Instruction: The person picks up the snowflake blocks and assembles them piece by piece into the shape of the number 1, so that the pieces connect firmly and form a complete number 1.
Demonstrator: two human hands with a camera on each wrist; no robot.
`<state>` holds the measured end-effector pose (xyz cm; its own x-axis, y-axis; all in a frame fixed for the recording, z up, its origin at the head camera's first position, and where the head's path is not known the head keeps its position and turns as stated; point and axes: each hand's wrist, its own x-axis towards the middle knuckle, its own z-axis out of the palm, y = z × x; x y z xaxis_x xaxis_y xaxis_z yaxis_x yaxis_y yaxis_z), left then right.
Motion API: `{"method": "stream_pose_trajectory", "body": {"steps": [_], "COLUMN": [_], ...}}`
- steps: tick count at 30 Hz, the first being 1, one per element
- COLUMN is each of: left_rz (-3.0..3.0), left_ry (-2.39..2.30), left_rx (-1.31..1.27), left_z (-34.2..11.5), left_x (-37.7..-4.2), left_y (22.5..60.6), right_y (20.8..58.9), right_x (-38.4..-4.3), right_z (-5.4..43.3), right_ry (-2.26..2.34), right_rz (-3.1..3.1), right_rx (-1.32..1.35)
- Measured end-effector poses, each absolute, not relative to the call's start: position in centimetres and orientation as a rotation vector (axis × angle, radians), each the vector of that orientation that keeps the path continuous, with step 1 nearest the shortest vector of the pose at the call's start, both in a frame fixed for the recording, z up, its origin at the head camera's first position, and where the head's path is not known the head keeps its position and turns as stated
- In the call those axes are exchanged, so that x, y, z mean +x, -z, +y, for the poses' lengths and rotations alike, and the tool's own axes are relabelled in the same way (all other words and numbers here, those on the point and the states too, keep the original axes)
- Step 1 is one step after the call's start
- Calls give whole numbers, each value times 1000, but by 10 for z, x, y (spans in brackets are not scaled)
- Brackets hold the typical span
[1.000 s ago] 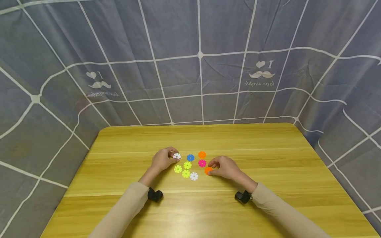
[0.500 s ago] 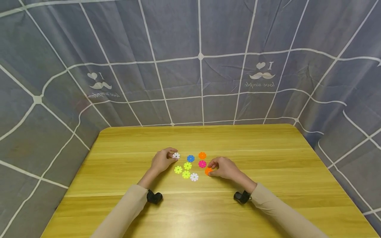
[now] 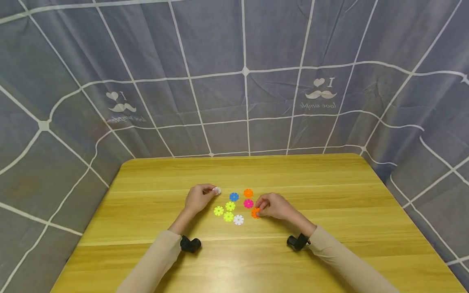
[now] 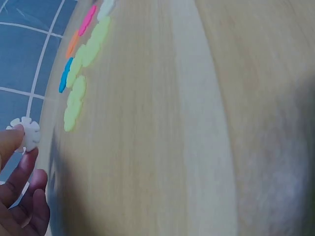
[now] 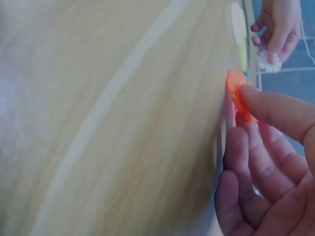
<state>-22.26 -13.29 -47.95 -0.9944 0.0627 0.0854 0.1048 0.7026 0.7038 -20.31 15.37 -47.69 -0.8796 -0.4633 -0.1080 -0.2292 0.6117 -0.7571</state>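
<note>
My left hand (image 3: 198,198) pinches a white notched plastic disc (image 4: 32,133) between thumb and index finger, at the left of a group of similar discs. In the left wrist view its other fingers are bent below the disc. My right hand (image 3: 277,206) pinches an orange notched disc (image 5: 236,79), the thumb across its face. Between the hands lie a blue disc (image 3: 234,197), a second orange disc (image 3: 248,193), a pink disc (image 3: 248,204), a second white disc (image 3: 238,220) and three yellow-green discs (image 3: 230,206).
The discs lie on a wood-grain table (image 3: 234,260). A grey curtain (image 3: 220,97) with white grid lines hangs behind it and at both sides. Each wrist wears a small black camera (image 3: 190,244).
My left thumb has moved up over the face of the white disc, covering part of it. More of the orange disc shows at my right fingertips. The loose discs stay where they were.
</note>
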Motion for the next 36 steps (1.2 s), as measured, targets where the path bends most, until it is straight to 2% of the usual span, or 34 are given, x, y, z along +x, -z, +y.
{"method": "stream_pose_trajectory", "body": {"steps": [15,25,36], "left_rz": [-2767,-2653,-2588], "left_ry": [1456,1844,1866], "left_rx": [-164,-78,5], "left_z": [-127,-120,-114], "left_x": [-215,-209,-203], "left_y": [473,471,468], "right_y": [477,468,461], "right_x": [-211,-214,-215], "right_z": [153,145,137], "right_ry": [1292,1399,1541], "right_rz": [2604,2654,2677], "right_rx": [-589,-502,-491]}}
